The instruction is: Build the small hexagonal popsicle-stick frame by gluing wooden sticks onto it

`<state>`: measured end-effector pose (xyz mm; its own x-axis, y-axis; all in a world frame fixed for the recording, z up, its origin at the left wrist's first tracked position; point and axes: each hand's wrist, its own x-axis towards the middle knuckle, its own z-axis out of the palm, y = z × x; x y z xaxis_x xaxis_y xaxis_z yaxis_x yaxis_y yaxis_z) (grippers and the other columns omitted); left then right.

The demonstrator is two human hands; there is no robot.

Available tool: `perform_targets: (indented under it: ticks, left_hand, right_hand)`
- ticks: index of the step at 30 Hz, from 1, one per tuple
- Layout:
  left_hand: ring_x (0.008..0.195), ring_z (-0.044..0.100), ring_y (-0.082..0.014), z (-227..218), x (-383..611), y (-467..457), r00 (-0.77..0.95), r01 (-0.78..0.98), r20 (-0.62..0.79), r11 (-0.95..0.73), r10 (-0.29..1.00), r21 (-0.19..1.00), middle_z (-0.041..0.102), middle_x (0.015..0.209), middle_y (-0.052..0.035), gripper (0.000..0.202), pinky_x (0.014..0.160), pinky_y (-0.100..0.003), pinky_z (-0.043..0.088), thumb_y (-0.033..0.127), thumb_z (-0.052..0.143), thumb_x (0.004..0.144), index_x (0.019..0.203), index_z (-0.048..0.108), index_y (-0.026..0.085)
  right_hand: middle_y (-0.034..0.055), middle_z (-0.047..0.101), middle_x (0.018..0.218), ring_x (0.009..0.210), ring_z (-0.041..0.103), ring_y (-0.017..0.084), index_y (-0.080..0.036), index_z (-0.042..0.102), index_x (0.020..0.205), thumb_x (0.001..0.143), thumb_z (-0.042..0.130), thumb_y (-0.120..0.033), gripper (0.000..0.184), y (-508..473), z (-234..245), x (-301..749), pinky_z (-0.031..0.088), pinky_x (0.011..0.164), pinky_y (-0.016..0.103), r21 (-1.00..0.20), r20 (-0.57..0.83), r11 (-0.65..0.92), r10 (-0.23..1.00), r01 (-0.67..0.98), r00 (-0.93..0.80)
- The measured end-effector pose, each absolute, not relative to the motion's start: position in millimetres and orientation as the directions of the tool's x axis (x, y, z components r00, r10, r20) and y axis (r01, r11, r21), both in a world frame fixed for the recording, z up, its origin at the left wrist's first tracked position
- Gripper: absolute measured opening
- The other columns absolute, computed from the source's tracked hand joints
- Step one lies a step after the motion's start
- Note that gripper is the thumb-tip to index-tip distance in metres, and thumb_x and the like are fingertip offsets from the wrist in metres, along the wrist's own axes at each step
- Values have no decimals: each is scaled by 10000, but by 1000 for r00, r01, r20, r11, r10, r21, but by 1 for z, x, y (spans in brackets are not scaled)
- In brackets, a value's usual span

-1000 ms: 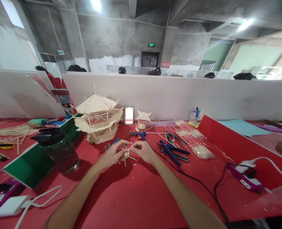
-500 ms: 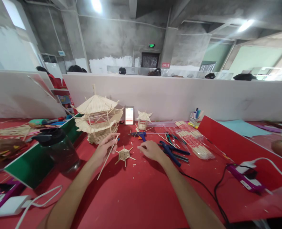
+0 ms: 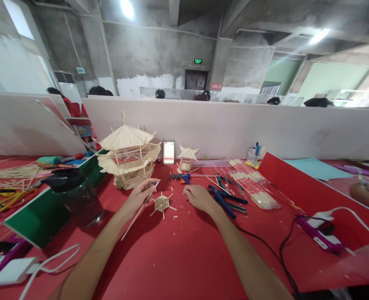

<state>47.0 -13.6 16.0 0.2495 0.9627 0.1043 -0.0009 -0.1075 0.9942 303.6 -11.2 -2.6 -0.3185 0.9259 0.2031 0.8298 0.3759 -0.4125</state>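
near a pale, six-spoked hexagon (image 3: pixel 162 203), left fingers (image 3: pixel 149 187) pinch a thin stick (image 3: pixel 134 219), right fingers' (image 3: pixel 188 190) hold unclear

Seeing 1 dark bottle (image 3: pixel 78 202) standing beside a green divider (image 3: pixel 30 221), and 2 purple power strips (image 3: pixel 323 239) lying toward the left and right edges. Noticing a pen basket (image 3: pixel 252 158) standing before the white partition (image 3: pixel 218 125), and a blue sheet (image 3: pixel 318 168) lying beyond the red divider (image 3: pixel 297 187). Spotting 2 ceiling lights (image 3: pixel 319 36) shining and a green exit sign (image 3: pixel 198 61) glowing above a dark door (image 3: pixel 196 79).
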Motion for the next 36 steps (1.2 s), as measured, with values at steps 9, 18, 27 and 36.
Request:
perform_targets:
  ticks: [9,18,27,36]
  left_hand:
    - [418,383,-77,6,48,-8,206,221,120,-166,971,961,480,557,58,463,411,-206,304,500,671,762,1075,644,159]
    - [814,607,-200,12,50,-10,300,424,317,-423,900,801,687,913,-57,353,727,-302,482,463,549,842,1002,683,178]
    - [662,544,-162,12,53,-14,263,391,267,-355,927,849,606,745,-9,324,602,-248,420,421,584,816,1027,659,186]
    - [637,517,-144,14,52,-15,264,407,268,-358,927,840,603,774,-10,319,575,-233,390,400,577,816,1037,661,186]
  right_hand:
    - [34,722,837,755,633,169,-210,674,929,907,505,-238,172,-8,1,304,346,653,244,-459,280,326,936,827,-213]
    - [117,690,1092,1048,622,243,-169,615,1117,900,541,-340,286,-14,23,339,425,866,306,-286,302,109,953,952,-19]
    - [226,610,1269,1149,595,365,-142,646,1188,743,701,-541,601,-13,25,389,462,896,417,-99,-229,-143,966,985,117]
    - [205,680,1174,1091,644,324,-133,723,1094,716,729,-485,517,-6,20,396,485,854,349,-80,-263,-135,959,988,110]
